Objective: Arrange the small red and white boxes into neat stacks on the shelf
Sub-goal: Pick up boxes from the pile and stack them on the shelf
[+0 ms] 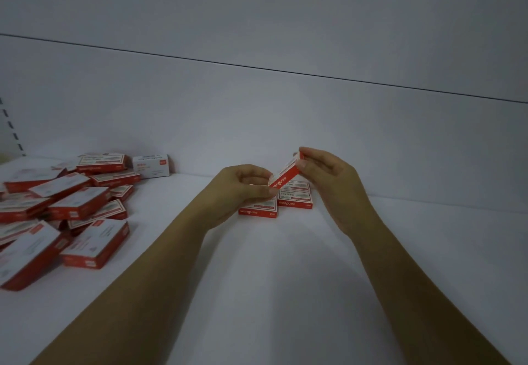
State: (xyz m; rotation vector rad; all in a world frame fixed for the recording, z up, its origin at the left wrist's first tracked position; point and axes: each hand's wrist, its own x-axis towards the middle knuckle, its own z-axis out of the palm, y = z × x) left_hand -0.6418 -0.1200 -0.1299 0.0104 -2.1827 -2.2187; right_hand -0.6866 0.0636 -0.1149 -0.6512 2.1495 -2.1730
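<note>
A small red and white box (285,174) is held tilted in the air between both hands. My left hand (243,190) pinches its lower left end and my right hand (325,176) pinches its upper right end. Below it, two low stacks of the same boxes stand side by side on the white shelf (285,264): the left stack (258,210) partly hidden by my left hand, the right stack (295,197) close to the back wall. A loose heap of several more boxes (63,207) lies at the left.
The shelf's white back wall (285,122) rises just behind the stacks. One mostly white box (151,166) stands against the wall behind the heap. A slotted upright (11,127) shows at the far left edge.
</note>
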